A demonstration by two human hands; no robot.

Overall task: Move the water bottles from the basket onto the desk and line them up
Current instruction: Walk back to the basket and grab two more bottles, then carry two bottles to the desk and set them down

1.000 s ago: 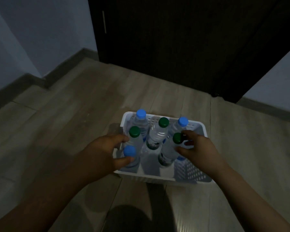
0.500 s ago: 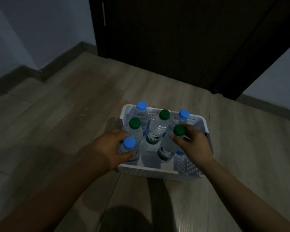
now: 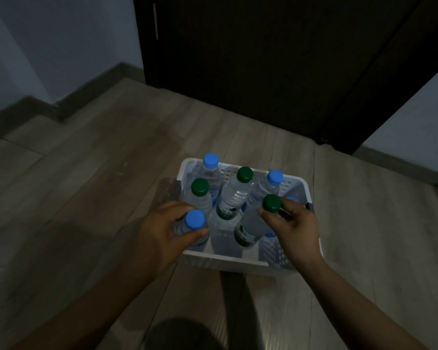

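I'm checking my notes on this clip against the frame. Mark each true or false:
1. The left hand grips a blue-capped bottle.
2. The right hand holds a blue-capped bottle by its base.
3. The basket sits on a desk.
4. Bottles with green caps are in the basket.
1. True: the left hand is wrapped around the blue-capped bottle.
2. False: the right hand grips the green-capped bottle just under its cap.
3. False: the basket rests on the wood floor.
4. True.
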